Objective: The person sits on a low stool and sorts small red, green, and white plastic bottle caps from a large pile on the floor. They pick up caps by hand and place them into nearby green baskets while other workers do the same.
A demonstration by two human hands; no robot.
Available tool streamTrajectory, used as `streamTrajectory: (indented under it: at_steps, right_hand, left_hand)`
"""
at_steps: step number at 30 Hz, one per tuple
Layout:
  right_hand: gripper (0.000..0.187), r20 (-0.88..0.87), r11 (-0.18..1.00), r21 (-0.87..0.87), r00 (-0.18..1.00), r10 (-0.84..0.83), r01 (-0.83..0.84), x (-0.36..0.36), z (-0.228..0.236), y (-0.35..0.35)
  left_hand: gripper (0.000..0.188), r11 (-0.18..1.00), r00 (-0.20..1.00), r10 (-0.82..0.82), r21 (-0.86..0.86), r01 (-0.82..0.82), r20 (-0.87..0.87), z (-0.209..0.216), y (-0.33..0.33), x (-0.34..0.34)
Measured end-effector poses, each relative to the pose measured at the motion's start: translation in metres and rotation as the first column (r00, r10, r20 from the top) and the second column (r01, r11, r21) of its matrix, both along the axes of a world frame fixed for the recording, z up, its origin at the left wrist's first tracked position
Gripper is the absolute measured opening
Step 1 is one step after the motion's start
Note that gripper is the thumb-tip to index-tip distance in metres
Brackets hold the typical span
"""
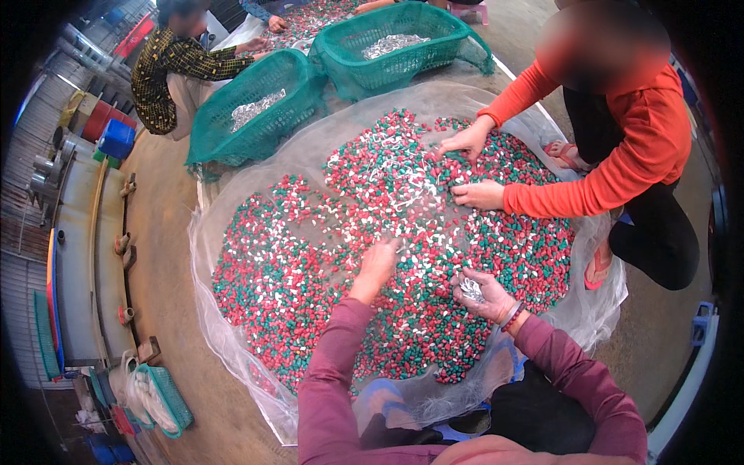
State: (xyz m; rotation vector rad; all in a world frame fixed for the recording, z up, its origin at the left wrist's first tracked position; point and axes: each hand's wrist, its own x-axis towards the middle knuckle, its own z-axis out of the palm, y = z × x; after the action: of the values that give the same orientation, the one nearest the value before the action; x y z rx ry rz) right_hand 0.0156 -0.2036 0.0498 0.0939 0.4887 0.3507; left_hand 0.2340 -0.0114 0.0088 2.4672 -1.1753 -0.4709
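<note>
Small red, green and white pieces lie in a wide spread pile (442,333) on a pale mesh sheet (208,271). My left hand (377,265) reaches down to the middle of the pile, fingers drawn together at a white piece; what is between the fingertips is too small to make out. Turned palm up over the near right part of the pile, my right hand (490,301) holds a bunch of white curved pieces (471,290). Longer white curved pieces (415,182) lie scattered among the coloured ones farther back.
A person in an orange top (612,170) crouches at the right, both hands in the pile. Two green net-covered baskets (260,128) with white pieces stand behind the sheet. Another person (167,74) sits at the far left. A blue container (118,139) stands by the left wall.
</note>
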Motion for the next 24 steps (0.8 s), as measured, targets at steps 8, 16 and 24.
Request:
streamTrajectory:
  at_steps: [8, 16, 24]
  right_hand:
    - [0.043, -0.116, 0.964, -0.195, 0.98, 0.162, -0.182, -0.003, -0.011, 0.013]
    - [0.029, -0.169, 0.982, -0.181, 0.983, -0.076, 0.045, 0.034, 0.0, 0.011]
    - [0.068, 0.541, 0.84, -0.249, 0.789, -0.292, 0.482, 0.301, 0.192, -0.141]
  left_hand:
    - [0.022, 0.945, 0.997, -0.074, -0.323, 0.061, -0.03, 0.064, -0.008, -0.021]
    - [0.053, 0.892, 0.984, -0.18, -0.422, 0.161, -0.006, 0.126, -0.037, -0.064]
    - [0.044, 0.903, 0.998, 0.01, -0.429, -0.036, -0.063, 0.132, 0.007, -0.032]
